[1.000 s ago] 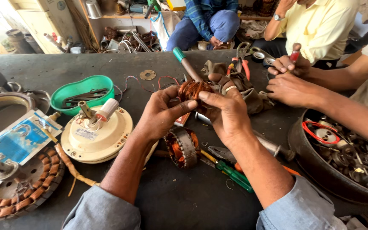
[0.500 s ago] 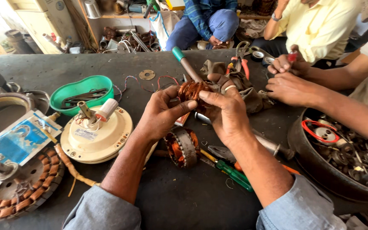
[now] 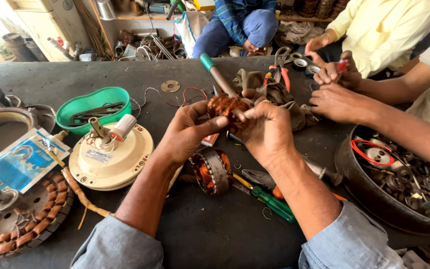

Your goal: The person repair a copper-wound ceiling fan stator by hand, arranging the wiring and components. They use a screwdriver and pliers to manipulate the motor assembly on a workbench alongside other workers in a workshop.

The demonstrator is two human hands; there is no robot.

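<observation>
Dark worktable [image 3: 125, 74], cluttered wooden shelf [image 3: 125, 17] behind, bright daylight at left

Free bench [image 3: 125, 74] strip along far-left edge. Near edge passable between forearms. Left blocked by motor housing [image 3: 110, 159] and green tray [image 3: 93, 107]; right by parts basin [image 3: 399, 189] and co-worker's hands [image 3: 339, 102].
</observation>
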